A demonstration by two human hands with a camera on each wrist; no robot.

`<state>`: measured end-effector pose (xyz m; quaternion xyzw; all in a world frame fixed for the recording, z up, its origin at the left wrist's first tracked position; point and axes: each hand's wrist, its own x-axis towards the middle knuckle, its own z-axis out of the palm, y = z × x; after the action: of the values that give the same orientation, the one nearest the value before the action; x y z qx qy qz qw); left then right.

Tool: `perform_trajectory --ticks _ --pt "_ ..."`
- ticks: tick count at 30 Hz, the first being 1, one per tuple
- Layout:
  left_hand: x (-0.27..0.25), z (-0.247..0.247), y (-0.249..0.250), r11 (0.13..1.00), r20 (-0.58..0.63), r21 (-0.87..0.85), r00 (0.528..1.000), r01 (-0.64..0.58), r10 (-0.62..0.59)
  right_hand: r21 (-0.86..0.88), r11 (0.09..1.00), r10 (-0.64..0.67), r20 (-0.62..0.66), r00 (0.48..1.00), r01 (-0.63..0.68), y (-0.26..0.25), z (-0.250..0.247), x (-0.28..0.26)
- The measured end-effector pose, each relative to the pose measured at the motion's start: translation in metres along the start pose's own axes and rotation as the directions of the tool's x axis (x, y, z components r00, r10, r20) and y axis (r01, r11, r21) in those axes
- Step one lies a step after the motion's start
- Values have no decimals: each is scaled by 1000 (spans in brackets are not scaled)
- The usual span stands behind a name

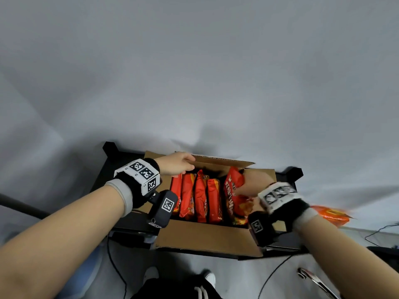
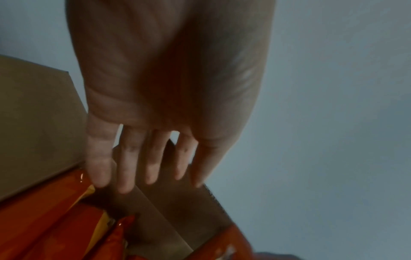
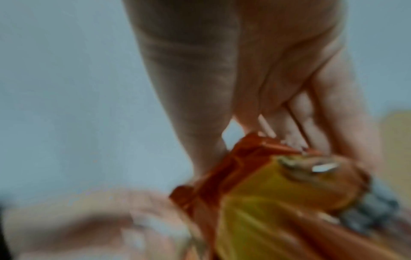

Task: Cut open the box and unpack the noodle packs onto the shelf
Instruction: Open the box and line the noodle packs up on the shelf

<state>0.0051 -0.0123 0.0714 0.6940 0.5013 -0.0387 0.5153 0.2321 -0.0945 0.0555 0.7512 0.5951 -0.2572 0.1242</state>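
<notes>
Noodle packs (image 1: 197,197) are standing on edge in a row inside the opened cardboard box (image 1: 207,238), which sits on a black shelf (image 1: 112,169), and the right hand (image 1: 251,186) has its fingers wrapped around the top of the rightmost pack (image 1: 233,186), which sits higher than the others. The left hand (image 1: 177,164) is flat-fingered and relaxed, resting against the far flap (image 1: 218,161), gripping nothing. Honestly the way to do this bit well, I'd say: keep that left hand pinning the flap back so it doesn't fold in on the pack, and pull the pack straight up rather than sideways, since the neighbours are packed tight and look like they'd drag along. Grab lower than the crimped seal if you can, the wrapper looks slick and crinkly. One orange pack (image 1: 330,214) already seems to lie just right of the box, though it's blurry, so I'd land this one beside it.
</notes>
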Motion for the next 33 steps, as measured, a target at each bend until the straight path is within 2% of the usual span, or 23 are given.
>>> perform_trajectory --ticks 3,5,7,11,14,16,17,19,21,23,25,26,28,30,33 --pt "-5 0 12 994 63 -81 995 -74 79 212 969 -140 54 989 125 18 -57 -26" --pt "-9 3 23 983 103 -139 985 -120 135 444 877 -245 91 965 181 19 -84 -41" --pt "-12 3 34 970 78 -168 979 -175 190 583 780 -295 23 955 227 17 -99 -46" --pt "-15 -4 46 936 -12 -257 969 -241 246 709 656 -262 -109 959 260 7 -104 -39" --pt "-21 -16 47 920 -91 -322 975 -222 203 805 532 -243 -152 958 263 -5 -102 -28" --pt "-28 -30 40 914 -171 -336 969 -227 178 850 427 -210 -238 948 308 -18 -101 -21" --pt "-33 -38 33 907 -219 -351 962 -232 161 851 405 -181 -285 941 336 -25 -101 -19" --pt "-44 -60 12 877 -311 -419 945 -235 104 819 444 -150 -332 931 363 -36 -97 -15" --pt "-53 -86 -15 839 -384 -489 923 -238 38 770 541 -209 -266 941 338 -41 -88 -11" --pt "-55 -113 -43 797 -445 -547 896 -256 -17 695 665 -336 -48 941 273 -40 -75 -9" --pt "-50 -134 -69 770 -477 -589 875 -247 -85 570 799 -382 237 893 191 -43 -57 -6" --pt "-46 -141 -81 761 -476 -608 871 -227 -121 488 859 -355 346 869 156 -46 -45 -3" --pt "-34 -147 -106 746 -449 -645 871 -162 -199 336 940 -217 471 855 54 -51 -18 5" --pt "-18 -145 -131 746 -427 -660 864 -95 -267 243 967 -55 512 857 -83 -51 5 14" --pt "9 -140 -160 765 -426 -644 839 -19 -338 137 954 172 482 859 -267 -52 23 23"
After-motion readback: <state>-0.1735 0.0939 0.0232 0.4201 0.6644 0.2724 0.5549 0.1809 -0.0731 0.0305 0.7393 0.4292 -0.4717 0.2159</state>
